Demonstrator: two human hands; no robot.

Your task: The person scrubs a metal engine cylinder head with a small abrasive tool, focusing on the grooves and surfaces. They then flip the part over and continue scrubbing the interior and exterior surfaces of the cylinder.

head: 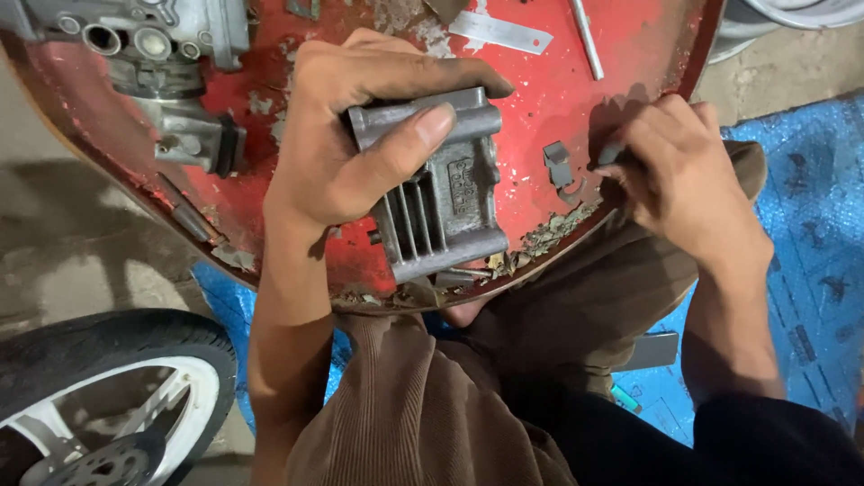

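Grey metal, a finned block (441, 193), is gripped in the left hand (346, 135) above a red tray (558, 90), thumb laid across its top. A small dark piece (614, 155) is pinched by the right hand (688, 180) at the tray's rim, beside a little grey clip (560, 166).

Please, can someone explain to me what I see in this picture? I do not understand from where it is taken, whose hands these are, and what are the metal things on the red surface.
The single picture comes from a camera worn on a person's head, looking down at their own two bare hands and brown trousers. The left hand has a firm grip on a grey finned metal block, thumb across its top. The right hand pinches a small dark piece at the edge of a worn red round tray, which carries flakes of debris. On the tray also lie a small grey bracket, a flat metal strip, a thin rod and a larger grey engine part. A wheel with a tyre sits lower left; a blue tarp covers the floor at right.
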